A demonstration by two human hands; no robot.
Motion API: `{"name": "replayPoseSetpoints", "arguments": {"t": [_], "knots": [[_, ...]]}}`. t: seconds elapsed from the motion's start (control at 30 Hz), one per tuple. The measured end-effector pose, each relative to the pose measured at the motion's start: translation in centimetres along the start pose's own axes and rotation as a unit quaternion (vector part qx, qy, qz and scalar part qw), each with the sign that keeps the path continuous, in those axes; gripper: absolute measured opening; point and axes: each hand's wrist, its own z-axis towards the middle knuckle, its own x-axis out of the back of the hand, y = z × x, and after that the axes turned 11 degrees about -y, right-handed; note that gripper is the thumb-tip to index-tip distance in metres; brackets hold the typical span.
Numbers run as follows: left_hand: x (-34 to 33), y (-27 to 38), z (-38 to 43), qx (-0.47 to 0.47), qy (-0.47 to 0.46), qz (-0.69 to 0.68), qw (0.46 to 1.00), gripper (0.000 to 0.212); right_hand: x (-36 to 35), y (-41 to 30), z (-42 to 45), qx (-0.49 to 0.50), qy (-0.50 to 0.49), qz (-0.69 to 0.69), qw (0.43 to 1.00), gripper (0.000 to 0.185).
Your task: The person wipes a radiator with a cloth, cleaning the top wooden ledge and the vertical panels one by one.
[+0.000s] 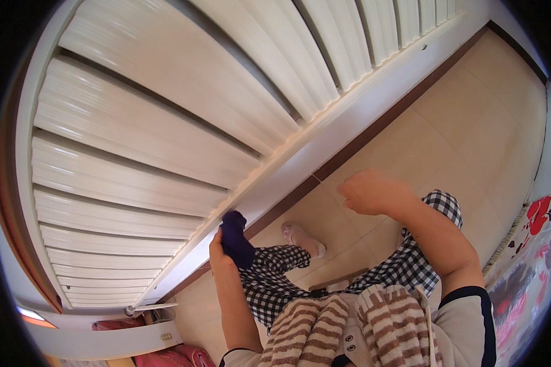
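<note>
My left hand holds a bunched dark purple cloth close to the lower edge of a white wall radiator. Its fingers are partly hidden behind the cloth. Over the tiled floor, to the right, my right hand is raised, slightly blurred, with its fingers curled; nothing shows in it. A brown and cream striped towel hangs from my neck over my chest.
Beige floor tiles run beside a dark brown skirting. At the right lies a flower-patterned cover under clear plastic. Red fabric and a white curved board are at the lower left.
</note>
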Motion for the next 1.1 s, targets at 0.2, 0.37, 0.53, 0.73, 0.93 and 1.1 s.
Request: {"name": "replayPoseSetpoints", "arguments": {"t": [0.2, 0.37, 0.53, 0.73, 0.93, 1.1], "knots": [[-16.0, -1.5, 1.2, 0.073, -0.190, 0.010, 0.979, 0.034, -0.8, 1.0, 0.4, 0.018, 0.038, -0.016, 0.999, 0.018], [-27.7, -6.9, 3.5, 0.152, -0.222, -0.104, 0.957, 0.037, -0.5, 1.6, 0.3, -0.013, 0.020, -0.010, 1.000, 0.019], [-30.6, -9.2, 8.3, 0.298, -0.276, -0.313, 0.858, 0.037, -1.0, 2.3, 1.0, -0.001, 0.050, -0.007, 0.999, 0.019], [-19.8, -4.6, 5.8, 0.237, -0.243, -0.317, 0.885, 0.042, -0.7, 2.8, 0.1, 0.004, 0.081, 0.007, 0.997, 0.015], [-4.4, 2.6, 2.6, 0.058, -0.117, -0.182, 0.975, 0.034, -1.2, 2.3, 0.0, 0.020, 0.093, -0.006, 0.995, 0.015], [-6.0, 2.9, 3.1, 0.066, -0.096, -0.103, 0.988, 0.033, -0.8, 1.2, 0.0, 0.004, 0.043, -0.020, 0.999, 0.020]]}}
